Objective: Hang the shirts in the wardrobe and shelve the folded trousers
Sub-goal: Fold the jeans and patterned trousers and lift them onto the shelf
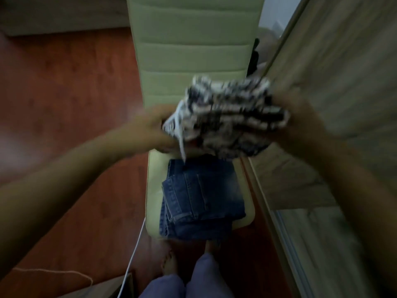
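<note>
Patterned garment (227,117), a black-and-white bundle, sits at frame centre in the head view. My left hand (154,130) grips its left edge and my right hand (298,121) clasps the right, though the fingers are blurred. Folded jeans (202,201) lie below on the chair (189,57). Looks like the carrying step. Next I'd swing right to the wardrobe (335,82).

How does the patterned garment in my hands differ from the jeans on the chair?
The garment is black and white; the jeans are blue denim. The garment is held between left hand and right hand; the jeans lie on the chair. Both are folded.
</note>
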Available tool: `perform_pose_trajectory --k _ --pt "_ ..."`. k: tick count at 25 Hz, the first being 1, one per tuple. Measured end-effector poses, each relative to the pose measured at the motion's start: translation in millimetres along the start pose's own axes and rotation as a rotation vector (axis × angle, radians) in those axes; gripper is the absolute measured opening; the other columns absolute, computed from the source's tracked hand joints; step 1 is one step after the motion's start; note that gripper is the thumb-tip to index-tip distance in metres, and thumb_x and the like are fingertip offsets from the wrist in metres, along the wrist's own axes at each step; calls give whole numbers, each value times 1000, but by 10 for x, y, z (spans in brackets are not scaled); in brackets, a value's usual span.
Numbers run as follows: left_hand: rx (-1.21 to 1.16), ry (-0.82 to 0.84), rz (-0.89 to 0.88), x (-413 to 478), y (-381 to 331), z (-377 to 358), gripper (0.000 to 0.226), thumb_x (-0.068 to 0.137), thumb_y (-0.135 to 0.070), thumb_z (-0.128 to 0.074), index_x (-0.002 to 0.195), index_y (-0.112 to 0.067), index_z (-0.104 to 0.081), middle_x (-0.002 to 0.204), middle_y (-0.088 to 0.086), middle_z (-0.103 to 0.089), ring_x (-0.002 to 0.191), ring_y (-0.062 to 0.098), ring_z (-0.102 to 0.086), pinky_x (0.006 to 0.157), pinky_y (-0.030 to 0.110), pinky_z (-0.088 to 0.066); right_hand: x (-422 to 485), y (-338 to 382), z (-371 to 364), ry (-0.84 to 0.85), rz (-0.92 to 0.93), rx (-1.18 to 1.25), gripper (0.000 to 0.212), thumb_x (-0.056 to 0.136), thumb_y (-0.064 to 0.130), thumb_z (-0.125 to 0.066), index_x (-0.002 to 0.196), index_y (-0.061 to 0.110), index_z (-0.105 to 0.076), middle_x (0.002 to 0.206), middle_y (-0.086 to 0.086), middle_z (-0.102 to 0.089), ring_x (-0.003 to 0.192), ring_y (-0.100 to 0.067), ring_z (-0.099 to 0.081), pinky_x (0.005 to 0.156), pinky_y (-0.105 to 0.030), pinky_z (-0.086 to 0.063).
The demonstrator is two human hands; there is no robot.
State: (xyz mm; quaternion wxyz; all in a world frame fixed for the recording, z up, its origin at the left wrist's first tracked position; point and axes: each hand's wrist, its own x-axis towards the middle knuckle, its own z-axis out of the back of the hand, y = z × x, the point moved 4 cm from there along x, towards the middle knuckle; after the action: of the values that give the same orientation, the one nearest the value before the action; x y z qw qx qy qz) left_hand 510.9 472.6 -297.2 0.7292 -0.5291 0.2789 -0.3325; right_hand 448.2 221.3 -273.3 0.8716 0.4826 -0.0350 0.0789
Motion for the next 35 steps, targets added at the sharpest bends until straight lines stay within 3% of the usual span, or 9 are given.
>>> perform_pose_trajectory --k 2,6,14,20,25,30,31,32,35 --pt "85 134 107 -236 517 -359 38 69 -34 -80 86 -63 -63 85 -38 -66 80 -15 -63 70 7 -51 -261 19 -472 231 -40 76 41 73 62 -62 105 38 -57 99 16 -69 95 3 -64 82 -13 -51" --pt "-72 152 287 -766 1457 -968 40 78 -6 -73 114 -24 -68 119 -5 -67 113 13 -63 93 43 -52 -843 -731 -1157 412 -292 186 31 71 49 -74 100 42 -64 101 6 -71 99 -14 -67 86 -43 -56" --pt "-427 -300 640 -182 2038 -599 30 95 -33 -52 120 -18 -59 115 3 -67 101 19 -62 81 34 -46 70 -1746 -1430 60 -594 219 40 86 24 -67 122 19 -51 111 8 -58 100 -8 -58 84 -24 -46" --pt "-263 -452 997 -331 2651 -710 17 87 -11 -65 98 -8 -53 103 18 -55 83 25 -53 78 47 -53 -420 -2529 -1794 281 -883 -26 51 88 12 -63 136 11 -43 119 -3 -56 99 -14 -51 77 -18 -39" --pt "-45 -676 1100 -629 2798 -715 71 67 -48 -80 121 -13 -49 126 11 -45 110 25 -50 96 45 -47 -697 -2619 -1814 -85 -967 -193 56 70 34 -75 115 10 -51 120 -6 -48 107 -23 -51 84 -35 -51" --pt "-596 -622 1148 -560 2719 -846 55 80 -37 -72 115 0 -51 107 12 -56 86 20 -56 63 28 -51 -852 -2230 -2086 -252 -1427 608 57 79 50 -66 123 17 -49 128 -10 -54 109 -23 -52 89 -37 -50" --pt "-654 -596 1178 -531 2692 -853 54 80 -35 -72 117 0 -52 107 13 -60 83 20 -59 56 27 -53 -842 -2170 -2098 -216 -1423 680 49 80 52 -65 115 21 -56 139 -5 -32 107 -21 -51 91 -37 -47" --pt "-763 -565 1192 -507 2686 -860 52 81 -31 -72 119 0 -53 103 14 -64 78 20 -63 51 26 -55 -825 -2146 -2101 -187 -1387 721 40 80 49 -67 109 23 -60 95 10 -45 108 -20 -51 91 -36 -44" --pt "-957 -520 1113 -389 2521 -804 39 87 -23 -64 121 -7 -54 96 13 -71 69 19 -68 53 27 -58 -656 -2055 -1998 -147 -1140 750 27 84 14 -67 111 15 -62 104 2 -66 115 -23 -56 94 -35 -43"
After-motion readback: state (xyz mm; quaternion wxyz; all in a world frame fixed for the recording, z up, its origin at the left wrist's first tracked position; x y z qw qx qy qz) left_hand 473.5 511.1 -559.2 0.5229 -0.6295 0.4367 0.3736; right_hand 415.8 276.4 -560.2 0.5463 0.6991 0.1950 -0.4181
